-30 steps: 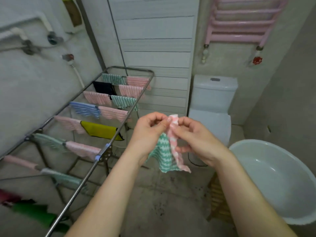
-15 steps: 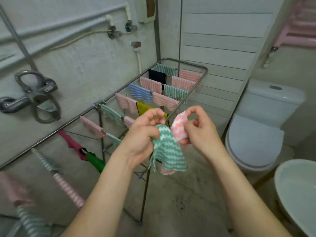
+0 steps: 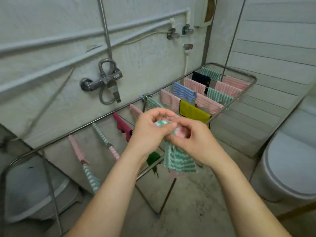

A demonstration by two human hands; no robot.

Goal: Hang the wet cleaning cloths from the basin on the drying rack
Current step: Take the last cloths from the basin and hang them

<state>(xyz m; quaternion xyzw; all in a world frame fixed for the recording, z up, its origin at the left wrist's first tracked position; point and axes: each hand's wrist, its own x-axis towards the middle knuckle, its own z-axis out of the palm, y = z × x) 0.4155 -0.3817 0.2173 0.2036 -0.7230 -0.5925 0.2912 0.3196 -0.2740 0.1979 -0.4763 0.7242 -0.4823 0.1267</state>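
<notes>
Over the near end of the folding metal drying rack, your left hand and right hand meet, both pinching a bunched green-and-white striped cleaning cloth and a pink-and-white striped cloth wadded between your fingers. The green cloth's tail hangs below your hands, not on a rail. Other striped cloths and a plain yellow cloth hang on the rack.

Two hands, two held cloths, one rack, one toilet.

Wall shower mixer; toilet
</notes>
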